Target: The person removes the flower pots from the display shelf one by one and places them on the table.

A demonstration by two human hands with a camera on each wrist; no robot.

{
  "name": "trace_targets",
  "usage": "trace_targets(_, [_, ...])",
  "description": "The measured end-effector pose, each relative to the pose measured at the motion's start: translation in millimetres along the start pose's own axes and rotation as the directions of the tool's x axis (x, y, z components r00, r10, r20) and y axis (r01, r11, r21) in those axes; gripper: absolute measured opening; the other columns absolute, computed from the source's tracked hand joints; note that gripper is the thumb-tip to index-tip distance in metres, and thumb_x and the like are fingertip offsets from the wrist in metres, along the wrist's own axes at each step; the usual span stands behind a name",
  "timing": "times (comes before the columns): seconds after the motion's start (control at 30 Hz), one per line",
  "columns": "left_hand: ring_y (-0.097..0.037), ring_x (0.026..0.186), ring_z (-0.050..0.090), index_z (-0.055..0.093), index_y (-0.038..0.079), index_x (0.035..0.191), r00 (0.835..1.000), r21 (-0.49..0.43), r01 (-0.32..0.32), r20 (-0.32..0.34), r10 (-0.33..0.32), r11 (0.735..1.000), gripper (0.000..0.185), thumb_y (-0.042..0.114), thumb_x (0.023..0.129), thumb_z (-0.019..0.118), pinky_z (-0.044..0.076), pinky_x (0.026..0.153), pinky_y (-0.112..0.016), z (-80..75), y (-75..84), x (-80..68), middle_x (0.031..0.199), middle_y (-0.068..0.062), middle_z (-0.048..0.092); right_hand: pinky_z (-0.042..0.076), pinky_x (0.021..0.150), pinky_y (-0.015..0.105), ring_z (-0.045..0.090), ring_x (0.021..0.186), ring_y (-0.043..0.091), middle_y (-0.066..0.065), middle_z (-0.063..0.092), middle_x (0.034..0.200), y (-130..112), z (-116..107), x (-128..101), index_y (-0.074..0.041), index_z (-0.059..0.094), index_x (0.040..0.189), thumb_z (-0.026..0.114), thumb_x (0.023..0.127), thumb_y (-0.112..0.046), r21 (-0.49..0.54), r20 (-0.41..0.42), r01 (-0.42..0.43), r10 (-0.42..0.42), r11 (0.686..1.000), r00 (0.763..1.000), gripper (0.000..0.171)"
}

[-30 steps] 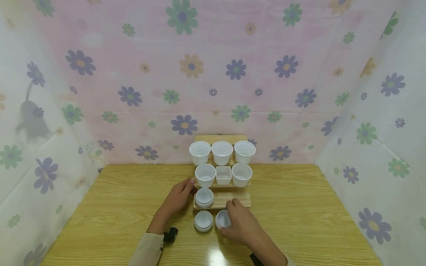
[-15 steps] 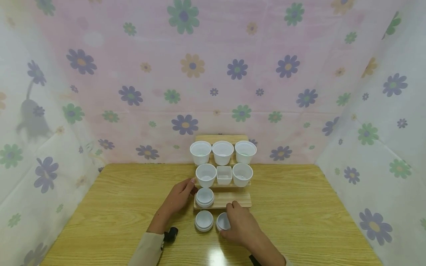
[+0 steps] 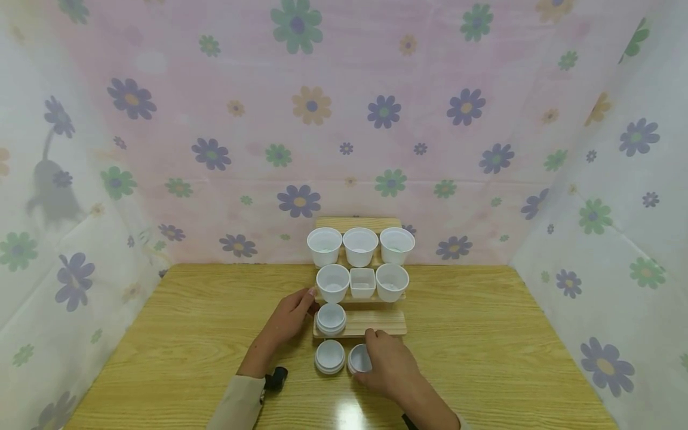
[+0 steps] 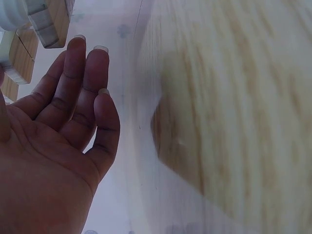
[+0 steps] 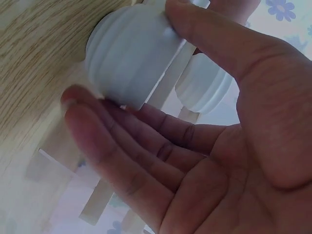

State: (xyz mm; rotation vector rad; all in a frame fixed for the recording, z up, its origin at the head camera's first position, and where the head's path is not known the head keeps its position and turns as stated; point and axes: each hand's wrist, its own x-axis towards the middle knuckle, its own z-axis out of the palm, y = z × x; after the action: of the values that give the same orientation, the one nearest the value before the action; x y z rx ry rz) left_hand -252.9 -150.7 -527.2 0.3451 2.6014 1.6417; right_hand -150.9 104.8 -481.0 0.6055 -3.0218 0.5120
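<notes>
My right hand (image 3: 392,364) holds a small round white pot (image 3: 360,358) at the front of the wooden stand, low over the table. In the right wrist view, the thumb rests at the rim of this ribbed pot (image 5: 131,53) and the fingers curve round its far side. A matching pot (image 3: 329,357) stands on the table just to its left. Another sits at the left end of the lowest step (image 3: 376,322). My left hand (image 3: 287,316) is beside the stand's left end, its fingers loosely bent and holding nothing in the left wrist view.
Three round white cups (image 3: 360,248) line the upper step. Below them, two round cups flank a square one (image 3: 362,283). The stand backs onto a flowered cloth (image 3: 242,209), which also rises at both sides of the wood-grain table (image 3: 473,340).
Both hands stay almost in place. The pot in my right hand shifts only very slightly, and the head view drifts a little.
</notes>
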Motion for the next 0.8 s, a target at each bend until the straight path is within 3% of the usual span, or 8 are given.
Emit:
trace_targets(0.23, [-0.019,0.095,0.07,0.073,0.011,0.117,1.0,-0.001,0.0,0.0,0.0,1.0,0.047,0.046,0.116,0.042,0.056,0.094,-0.046,0.3,-1.0,0.8,0.095,0.0,0.074,0.057,0.064,0.038,0.067,0.077,0.024,0.012,0.069,0.097,-1.4,-1.5,0.7,0.001,0.064,0.114,0.102,0.067,-0.03,0.03,0.014,-0.034,0.034,0.999,0.999,0.067])
trace_targets(0.5, [-0.023,0.097,0.07,0.073,0.01,0.119,1.0,0.001,-0.001,0.005,0.001,1.0,0.047,0.045,0.116,0.041,0.056,0.093,-0.045,-0.4,-0.5,0.8,0.096,0.0,0.074,0.055,0.062,0.039,0.065,0.075,0.025,0.01,0.066,0.093,-3.0,-2.8,1.0,-0.002,0.062,0.106,0.101,0.066,-0.026,0.027,-0.003,-0.059,0.06,0.998,0.998,0.061])
trace_targets(0.8, [-0.025,0.099,0.07,0.073,0.01,0.12,1.0,0.014,0.006,0.005,-0.006,1.0,0.047,0.045,0.116,0.041,0.055,0.093,-0.043,-0.5,0.7,0.7,0.1,-0.007,0.075,0.052,0.057,0.036,0.063,0.069,0.021,0.006,0.064,0.086,-1.5,-7.5,0.1,-0.004,0.062,0.099,0.101,0.069,-0.027,0.048,-0.032,-0.019,0.02,0.999,0.999,0.055])
